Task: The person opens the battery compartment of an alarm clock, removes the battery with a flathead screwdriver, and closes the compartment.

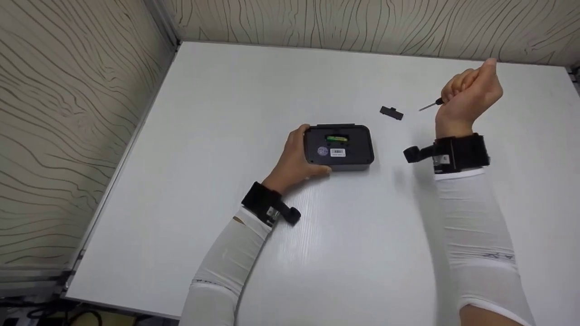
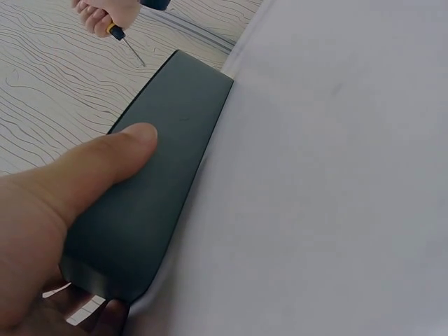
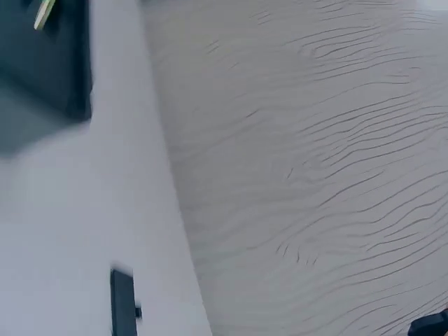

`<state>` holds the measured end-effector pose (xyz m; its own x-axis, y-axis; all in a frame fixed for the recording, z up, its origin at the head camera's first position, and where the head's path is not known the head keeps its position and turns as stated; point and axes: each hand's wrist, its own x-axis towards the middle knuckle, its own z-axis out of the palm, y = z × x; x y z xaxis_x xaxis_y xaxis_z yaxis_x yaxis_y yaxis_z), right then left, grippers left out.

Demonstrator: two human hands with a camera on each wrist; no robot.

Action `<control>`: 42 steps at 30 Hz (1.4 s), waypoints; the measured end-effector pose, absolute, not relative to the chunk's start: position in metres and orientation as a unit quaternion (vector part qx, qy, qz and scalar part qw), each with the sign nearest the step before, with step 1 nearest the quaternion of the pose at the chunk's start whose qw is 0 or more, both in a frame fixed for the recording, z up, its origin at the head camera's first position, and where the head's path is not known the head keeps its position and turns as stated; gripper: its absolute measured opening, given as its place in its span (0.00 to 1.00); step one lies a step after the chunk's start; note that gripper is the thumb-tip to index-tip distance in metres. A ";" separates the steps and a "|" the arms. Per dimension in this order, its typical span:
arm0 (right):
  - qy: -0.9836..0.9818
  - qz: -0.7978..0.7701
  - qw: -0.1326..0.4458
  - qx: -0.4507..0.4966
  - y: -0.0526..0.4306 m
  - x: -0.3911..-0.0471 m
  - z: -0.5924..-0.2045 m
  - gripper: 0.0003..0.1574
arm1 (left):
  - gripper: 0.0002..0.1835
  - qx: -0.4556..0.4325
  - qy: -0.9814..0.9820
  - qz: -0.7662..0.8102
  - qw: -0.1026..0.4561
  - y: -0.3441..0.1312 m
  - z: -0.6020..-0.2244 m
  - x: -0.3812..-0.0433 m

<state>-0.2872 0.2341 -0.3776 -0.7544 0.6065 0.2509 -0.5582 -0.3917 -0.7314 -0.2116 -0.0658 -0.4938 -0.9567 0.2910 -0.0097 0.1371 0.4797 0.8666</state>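
A black rounded box-shaped device [image 1: 358, 151] lies on the white table with its underside up. In its small uncovered compartment sits a green and yellow battery [image 1: 336, 139]. My left hand [image 1: 295, 156] grips the device's left end, thumb along the near side [image 2: 168, 140] and fingers round the far corner. Raised at the right, my right hand [image 1: 471, 93] is curled round a small screwdriver [image 1: 438, 102], its thin shaft pointing left; the left wrist view shows yellow on the handle [image 2: 115, 30]. Between device and screwdriver lies a small black battery cover [image 1: 391, 112].
The white table [image 1: 204, 136] meets wood-patterned panels [image 1: 290, 22] at the back and left. A metal frame edge [image 1: 131, 149] runs along the left side. Cables [image 1: 68, 314] show below the near left corner.
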 end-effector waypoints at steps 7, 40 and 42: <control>-0.603 0.699 0.377 0.078 0.250 -0.312 -0.375 0.34 | 0.66 0.116 0.858 0.493 0.080 -0.068 -0.490 -0.213; -0.953 0.278 0.107 0.060 0.329 -0.344 -0.431 0.18 | 0.65 0.126 0.857 0.493 0.076 -0.055 -0.492 -0.215; -0.962 0.253 0.077 0.060 0.332 -0.345 -0.433 0.22 | 0.65 0.125 0.858 0.492 0.075 -0.055 -0.492 -0.215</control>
